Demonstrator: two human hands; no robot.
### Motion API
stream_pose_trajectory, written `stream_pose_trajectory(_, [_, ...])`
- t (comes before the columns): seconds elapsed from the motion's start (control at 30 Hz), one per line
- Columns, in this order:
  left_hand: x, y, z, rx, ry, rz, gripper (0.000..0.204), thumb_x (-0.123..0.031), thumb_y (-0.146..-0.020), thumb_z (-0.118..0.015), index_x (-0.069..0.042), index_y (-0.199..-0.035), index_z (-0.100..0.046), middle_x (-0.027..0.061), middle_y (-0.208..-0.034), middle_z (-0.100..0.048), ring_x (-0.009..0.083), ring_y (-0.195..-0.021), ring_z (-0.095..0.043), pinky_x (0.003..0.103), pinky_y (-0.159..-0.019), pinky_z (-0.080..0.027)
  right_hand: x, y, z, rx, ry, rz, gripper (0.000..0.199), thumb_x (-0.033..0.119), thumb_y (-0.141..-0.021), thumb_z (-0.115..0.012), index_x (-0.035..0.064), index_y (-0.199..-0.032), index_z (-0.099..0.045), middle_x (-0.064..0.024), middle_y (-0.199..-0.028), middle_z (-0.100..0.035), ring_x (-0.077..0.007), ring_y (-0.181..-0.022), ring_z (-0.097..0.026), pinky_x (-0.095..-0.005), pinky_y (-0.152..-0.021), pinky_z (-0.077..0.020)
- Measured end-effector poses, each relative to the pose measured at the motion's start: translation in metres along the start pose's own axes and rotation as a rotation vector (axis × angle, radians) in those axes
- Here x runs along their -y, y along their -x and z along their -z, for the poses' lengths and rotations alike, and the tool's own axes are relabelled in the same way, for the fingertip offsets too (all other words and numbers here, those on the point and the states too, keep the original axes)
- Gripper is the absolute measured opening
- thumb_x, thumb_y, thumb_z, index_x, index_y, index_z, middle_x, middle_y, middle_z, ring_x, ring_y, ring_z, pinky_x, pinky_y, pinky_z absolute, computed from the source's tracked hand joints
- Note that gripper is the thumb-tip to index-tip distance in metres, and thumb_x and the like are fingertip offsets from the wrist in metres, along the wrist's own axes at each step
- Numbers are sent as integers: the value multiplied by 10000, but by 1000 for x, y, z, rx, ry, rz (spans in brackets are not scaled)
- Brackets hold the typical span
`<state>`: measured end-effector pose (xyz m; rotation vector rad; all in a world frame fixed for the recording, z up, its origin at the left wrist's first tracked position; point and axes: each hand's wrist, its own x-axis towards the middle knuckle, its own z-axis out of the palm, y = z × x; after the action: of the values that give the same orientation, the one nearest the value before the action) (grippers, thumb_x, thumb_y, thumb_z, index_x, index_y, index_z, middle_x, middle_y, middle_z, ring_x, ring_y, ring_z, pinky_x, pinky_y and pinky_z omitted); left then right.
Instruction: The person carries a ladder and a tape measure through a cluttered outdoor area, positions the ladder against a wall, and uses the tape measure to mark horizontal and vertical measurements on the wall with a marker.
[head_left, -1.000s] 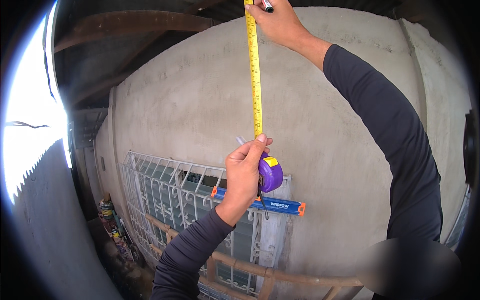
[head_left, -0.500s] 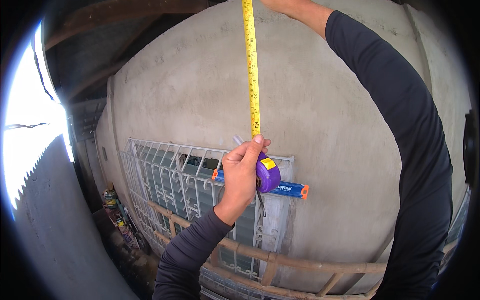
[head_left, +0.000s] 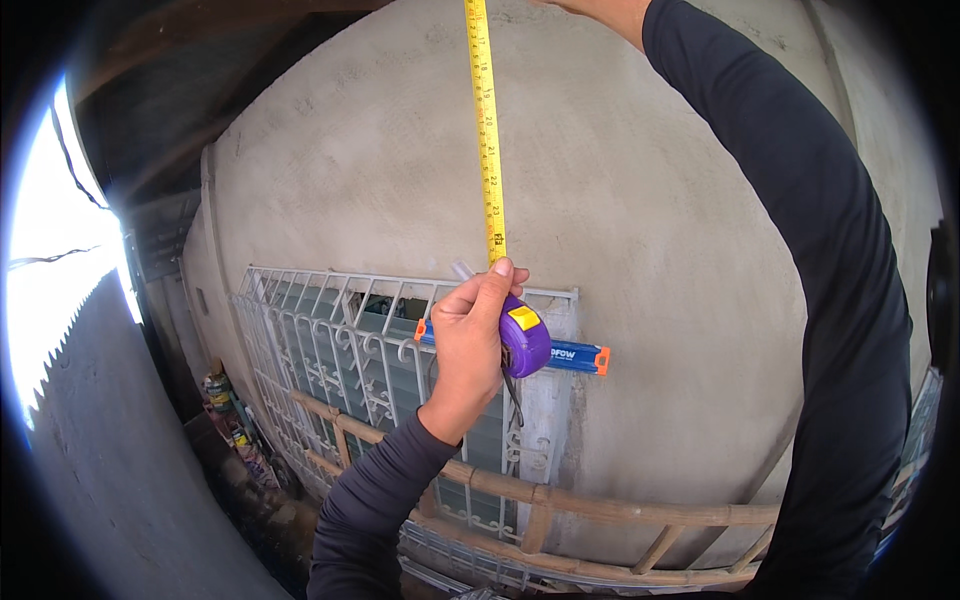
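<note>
My left hand (head_left: 468, 345) is closed around a purple tape measure (head_left: 528, 346) with a yellow button and a dark wrist strap. Its thumb presses on the yellow blade (head_left: 487, 130), which runs straight up past the upper edge of the view. A blue spirit level (head_left: 578, 357) with orange ends lies crosswise behind this hand; whether the fingers also grip it is hidden. Beside the index finger a pale, clear stick (head_left: 461, 270) pokes out. My right hand (head_left: 612, 12) is raised at the upper edge, its fingers cut off by the frame.
A plastered wall (head_left: 640, 200) rises in front. White window grilles (head_left: 345, 330) stand out from it at left, over louvred panes. Bamboo rails (head_left: 620, 512) cross below. At far left are a grey surface (head_left: 120, 430) and a pile of bags and containers (head_left: 235, 425).
The view has shifted slightly, so the tape measure, level and window sit a little further left and higher. Less of my right hand shows. My left hand keeps its grip.
</note>
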<state>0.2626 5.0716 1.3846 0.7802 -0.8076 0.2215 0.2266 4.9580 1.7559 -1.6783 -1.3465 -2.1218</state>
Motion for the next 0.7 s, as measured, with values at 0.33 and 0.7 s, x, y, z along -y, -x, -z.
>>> stream_pose_trajectory(0.33, [9, 10, 10, -17, -70, 26, 345, -323, -1026, -684, 16, -976, -724, 51, -835, -667, 132, -634, -643, 275, -549, -520, 3, 17, -2, 73, -73, -45, 179, 77, -921, -687, -63, -1000, -608, -172, -903, -674, -210, -874, -635, -405, -766, -526])
stream_pose_trajectory(0.7, [11, 16, 16, -20, -21, 55, 299, -266, -1034, -681, 16, -987, -769, 30, -835, -691, 54, -669, -585, 222, -604, -484, -4, 22, -8, 106, -74, -53, 185, 88, -922, -694, -59, -994, -610, -179, -893, -675, -217, -849, -639, -413, -747, -529])
